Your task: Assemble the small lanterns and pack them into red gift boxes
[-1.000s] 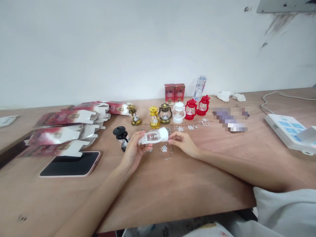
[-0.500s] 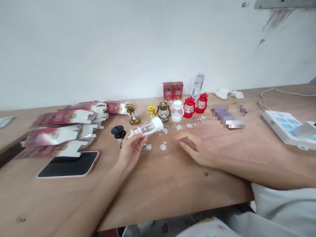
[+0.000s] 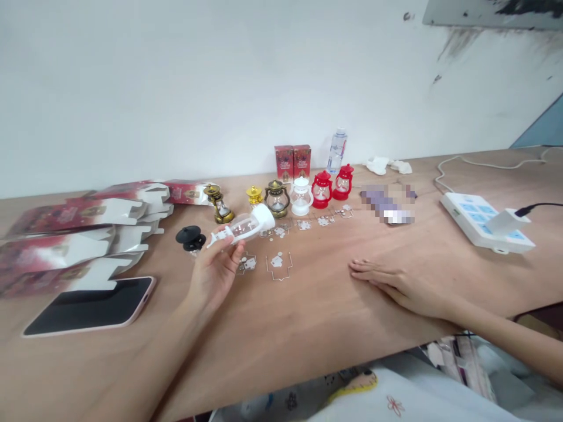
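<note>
My left hand (image 3: 216, 271) is closed around the narrow end of a white lantern (image 3: 241, 228) with a clear globe, held tilted above the table, its wide white base to the upper right. My right hand (image 3: 391, 284) rests flat on the wooden tabletop, fingers stretched out, holding nothing. Just left of the held lantern stands a black lantern (image 3: 192, 237), partly hidden by my left hand. Behind are a bronze lantern (image 3: 276, 199), a gold lantern (image 3: 254, 195), another white lantern (image 3: 301, 197) and two red lanterns (image 3: 322, 190). Thin wire handles with small white pieces (image 3: 278, 261) lie in front.
Flattened red and white boxes (image 3: 83, 214) are piled at the left, near a phone (image 3: 90, 306). Two upright red boxes (image 3: 292, 162) and a water bottle (image 3: 338, 151) stand by the wall. Crumpled tissues (image 3: 378, 165) and a white power strip (image 3: 486, 223) lie on the right.
My right hand has moved right, away from the wire handles, and now lies flat on the table. My left hand still holds the white lantern. The view has shifted to the right.
</note>
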